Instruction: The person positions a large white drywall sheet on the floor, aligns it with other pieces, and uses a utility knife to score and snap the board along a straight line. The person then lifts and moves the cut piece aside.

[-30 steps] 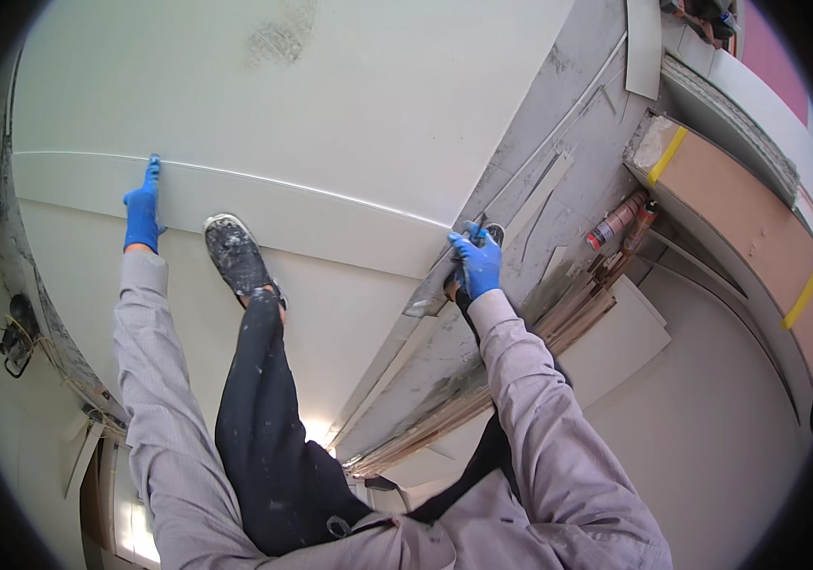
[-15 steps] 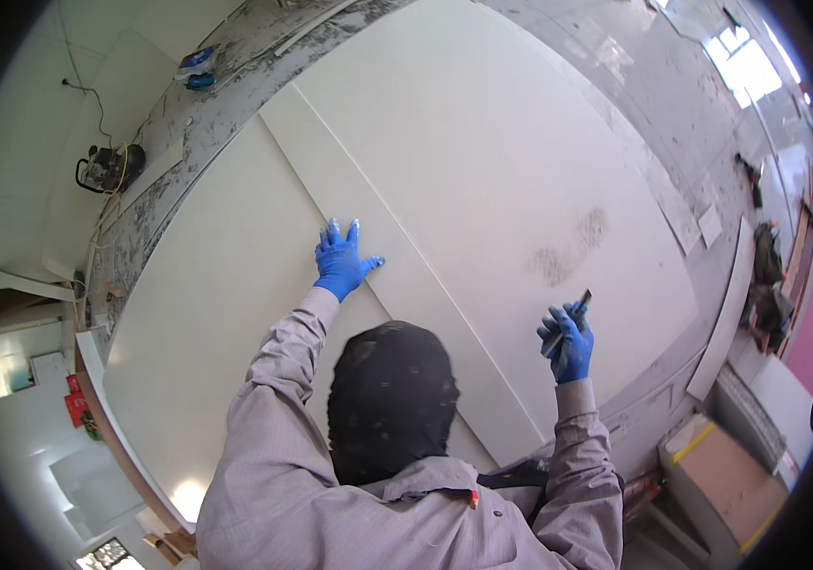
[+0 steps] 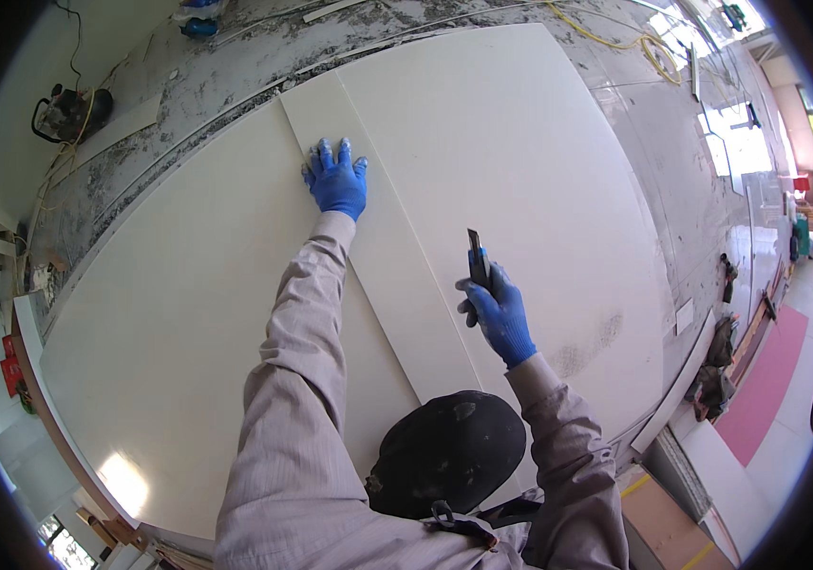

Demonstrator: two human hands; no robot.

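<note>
My left hand (image 3: 336, 180), in a blue glove, lies flat with its fingers stretched out. It presses on a long white strip of board (image 3: 383, 252) that lies over a large white panel (image 3: 188, 313). My right hand (image 3: 500, 309), gloved the same way, is closed around a utility knife (image 3: 478, 263) with a black and blue handle. The dark blade is out and points away from me. Knife and hand are above the panel, just right of the strip's right edge. A black rounded shape (image 3: 449, 451) hides the near part of the strip.
A dark smudge (image 3: 592, 342) marks the panel on the right. Beyond lies a grey, debris-strewn floor (image 3: 264, 81) with a yellow hose (image 3: 653, 52). A black machine (image 3: 72, 112) stands at far left. At the near right are a cardboard box (image 3: 663, 522) and a pink sheet (image 3: 763, 385).
My left hand has slid farther away along the strip. My right hand has swung left and forward with the knife, from the smudge to beside the strip. The view has shifted too.
</note>
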